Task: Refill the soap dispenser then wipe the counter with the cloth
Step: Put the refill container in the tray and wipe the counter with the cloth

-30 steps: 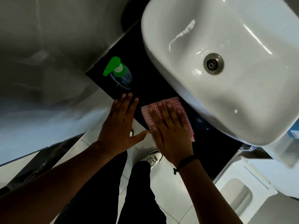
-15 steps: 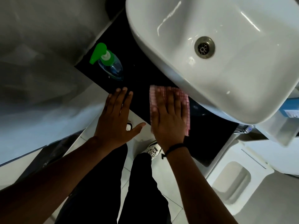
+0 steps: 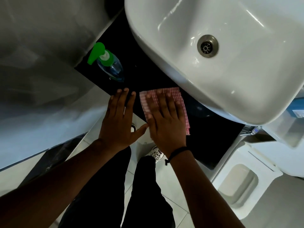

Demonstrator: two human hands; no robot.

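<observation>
A clear soap dispenser (image 3: 109,65) with a green pump stands at the left end of the black counter (image 3: 212,139). A red and white checked cloth (image 3: 182,102) lies flat on the counter in front of the basin. My right hand (image 3: 166,119) presses flat on the cloth, fingers spread, covering most of it. My left hand (image 3: 119,119) rests flat on the counter's front edge just left of the cloth, fingers apart, holding nothing. Its thumb touches my right hand.
A white basin (image 3: 213,66) with a metal drain (image 3: 207,46) sits on the counter to the right. A white toilet (image 3: 243,180) stands lower right. My legs and a shoe (image 3: 157,153) are over the tiled floor below.
My right hand slid the cloth to the right along the counter and then back left beside my left hand. My left hand stayed on the counter edge.
</observation>
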